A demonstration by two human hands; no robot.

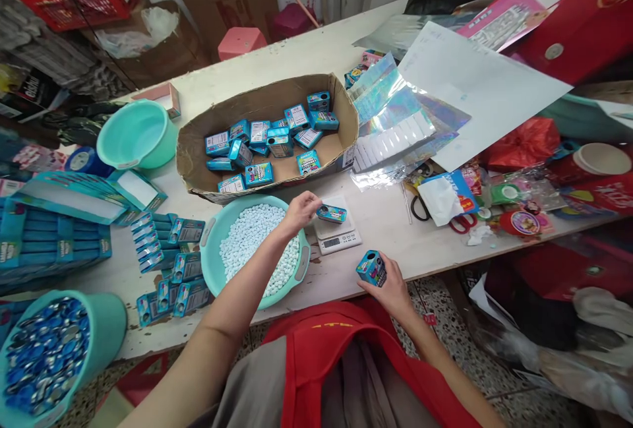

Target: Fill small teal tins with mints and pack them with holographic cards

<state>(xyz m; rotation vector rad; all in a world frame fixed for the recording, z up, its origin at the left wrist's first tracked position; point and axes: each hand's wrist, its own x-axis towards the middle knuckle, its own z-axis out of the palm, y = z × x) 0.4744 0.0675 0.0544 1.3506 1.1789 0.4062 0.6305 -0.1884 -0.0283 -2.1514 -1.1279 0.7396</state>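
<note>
From where I stand, I see a person in a red apron [316, 349] working at a white table [297, 59]. Their left hand [298, 212] reaches across a turquoise basin [211, 256] filled with small white pellets [250, 237]. Its fingers are drawn together right by the left end of a small blue printed box [332, 214], which lies on a digital scale [347, 239] beside the basin; I can't tell whether the fingertips touch the box or pinch anything.

The right hand [394, 288] has its fingers wrapped around a second blue box [370, 268], held up at the table's near edge, just in front of the scale.

Behind the basin sits a long cardboard carton [262, 103] with many similar boxes [258, 174] lying at various angles inside. More blue boxes [188, 267] cluster on the table to the basin's left, and farther left a turquoise bucket [107, 326] holds shiny blue-and-silver pieces [47, 352]. Right of the carton, iridescent sheets [378, 101] overlap a large white sheet [475, 85], with black-handled scissors [420, 208] near them.
</note>
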